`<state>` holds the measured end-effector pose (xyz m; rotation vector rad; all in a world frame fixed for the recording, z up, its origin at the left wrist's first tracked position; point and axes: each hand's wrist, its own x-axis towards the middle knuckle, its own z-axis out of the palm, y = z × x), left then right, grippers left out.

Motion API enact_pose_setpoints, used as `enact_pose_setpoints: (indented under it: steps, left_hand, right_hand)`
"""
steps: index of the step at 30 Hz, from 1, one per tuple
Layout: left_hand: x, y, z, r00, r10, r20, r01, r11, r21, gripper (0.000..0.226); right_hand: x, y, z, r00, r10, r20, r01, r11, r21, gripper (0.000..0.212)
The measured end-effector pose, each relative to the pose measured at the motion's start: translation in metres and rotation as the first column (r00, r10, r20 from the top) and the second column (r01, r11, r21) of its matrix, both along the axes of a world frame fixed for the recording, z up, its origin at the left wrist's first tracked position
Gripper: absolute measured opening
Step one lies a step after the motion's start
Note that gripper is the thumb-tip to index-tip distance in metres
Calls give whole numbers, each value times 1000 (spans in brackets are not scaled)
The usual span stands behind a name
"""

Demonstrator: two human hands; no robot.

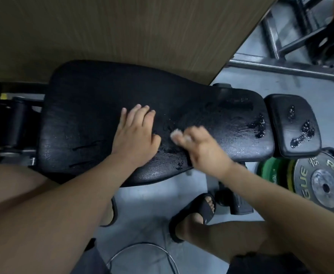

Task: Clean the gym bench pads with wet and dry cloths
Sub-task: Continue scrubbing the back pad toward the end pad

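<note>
1. We are over a grey gym floor, with a wood-grain panel across the top of the view and a steel rack frame at the upper right.
2. The long bench pad runs left to right through the middle, just below the panel. It is black and textured. Its right part shines with wet streaks and beads of water, its left part looks dull and drier, and two thin slits mark its near left edge.
3. The small pad sits just beside the long pad's right end, with a narrow gap between them. It is black too, with dark wet blotches on top.
4. A black weight plate leans over a green plate on the floor, below the small pad.
5. A black slide sandal is on the foot nearest the bench's base.
6. The left hand lies flat on the middle of the long pad, fingers straight and a little spread, holding nothing.
7. The right hand is on the pad's near edge, just right of the left one. It is smeared by motion, so we cannot tell whether its fingers grip anything.
8. A pale scrap shows at the right fingertips, against the wet surface, and it is too blurred for us to tell what it is.
</note>
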<state>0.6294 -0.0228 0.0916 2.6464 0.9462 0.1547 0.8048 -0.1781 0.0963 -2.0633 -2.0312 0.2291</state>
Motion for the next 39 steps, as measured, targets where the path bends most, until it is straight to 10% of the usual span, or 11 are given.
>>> enact_pose_setpoints:
  steps: [4, 10, 17, 23, 30, 35, 39]
  left_hand:
    - [-23, 18, -3, 999, 26, -29, -27, 998, -57, 63]
    - [-23, 24, 4, 998, 16, -55, -23, 991, -135, 63]
    - [-19, 29, 13, 998, 63, -28, -67, 983, -173, 64]
    - [-16, 26, 18, 995, 71, -66, -85, 970, -228, 64]
    - [26, 9, 25, 948, 316, 34, -295, 916, -271, 49]
    - [93, -24, 17, 984, 174, 38, -163, 967, -198, 47]
    - [135, -47, 1, 995, 95, -39, -100, 986, -133, 47]
  right_hand:
    - [-6, -18, 9, 964, 265, 18, -263, 960, -93, 54]
    - [22, 60, 1, 965, -258, 51, 252, 963, 97, 50]
    - [-20, 17, 7, 944, 330, -20, -331, 941, -66, 55]
    - [19, 102, -6, 986, -157, 55, 151, 984, 98, 48]
    - [11, -1, -1, 963, 268, -22, -269, 963, -32, 52]
    - [106, -60, 1, 992, -68, 108, 67, 998, 17, 46]
    - [157, -63, -2, 839, -512, 182, 505, 859, 88, 52]
